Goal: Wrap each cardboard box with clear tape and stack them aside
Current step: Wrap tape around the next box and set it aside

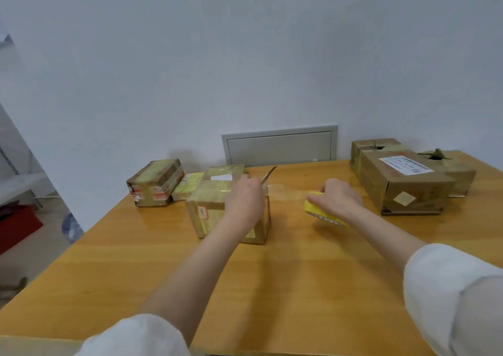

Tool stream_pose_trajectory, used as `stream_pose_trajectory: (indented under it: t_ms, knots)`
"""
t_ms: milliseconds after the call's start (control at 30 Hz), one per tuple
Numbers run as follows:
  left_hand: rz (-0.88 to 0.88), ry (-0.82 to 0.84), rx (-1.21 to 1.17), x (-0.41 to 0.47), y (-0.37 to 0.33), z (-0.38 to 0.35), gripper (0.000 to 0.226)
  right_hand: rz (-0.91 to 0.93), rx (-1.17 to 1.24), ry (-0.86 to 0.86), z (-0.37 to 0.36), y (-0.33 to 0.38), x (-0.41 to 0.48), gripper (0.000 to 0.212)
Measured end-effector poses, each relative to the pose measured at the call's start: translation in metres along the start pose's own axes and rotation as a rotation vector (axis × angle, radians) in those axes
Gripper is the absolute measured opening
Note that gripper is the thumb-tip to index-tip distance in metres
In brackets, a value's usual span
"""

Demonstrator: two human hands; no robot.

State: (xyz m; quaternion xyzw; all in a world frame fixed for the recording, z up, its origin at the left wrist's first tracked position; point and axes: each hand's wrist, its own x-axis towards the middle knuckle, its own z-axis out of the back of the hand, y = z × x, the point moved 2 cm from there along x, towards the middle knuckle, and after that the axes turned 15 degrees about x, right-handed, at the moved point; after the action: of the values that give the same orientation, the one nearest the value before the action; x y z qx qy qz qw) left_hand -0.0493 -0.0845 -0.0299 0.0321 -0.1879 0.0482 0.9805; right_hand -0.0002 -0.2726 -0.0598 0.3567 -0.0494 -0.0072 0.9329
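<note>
Head view, box: the cardboard box (211,206) sits mid-table (272,287), under my left hand (245,200).
Left grip: fingers curled round the scissors (268,175), the blade beside the stretched clear tape (285,189).
Right grip: my right hand (337,195) is clamped on the yellow tape roll (322,214), held off to the right.
Risk: if I let the tension go slack, I judge the strip could fold and stick to itself.

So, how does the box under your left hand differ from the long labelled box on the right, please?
The middle box is smaller and squarer; the long box is bigger. The left hand is on the middle box, with clear tape stretching from it to the tape roll; the long box sits untouched. Both are brown cardboard.
</note>
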Motion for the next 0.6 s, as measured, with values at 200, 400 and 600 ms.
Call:
stream_pose_trajectory:
  t_ms: [200, 400, 600]
  knots:
    - [0.018, 0.106, 0.168, 0.006, -0.005, -0.011, 0.023, 0.030, -0.083, 0.071, 0.000, -0.004, -0.003, 0.035]
    - [-0.003, 0.148, 0.145, 0.007, -0.008, -0.012, 0.023, 0.073, -0.078, 0.086, -0.004, -0.001, -0.005, 0.037]
    - [0.001, 0.179, 0.090, 0.004, -0.010, -0.008, 0.024, 0.127, -0.065, 0.119, 0.001, -0.002, -0.011, 0.033]
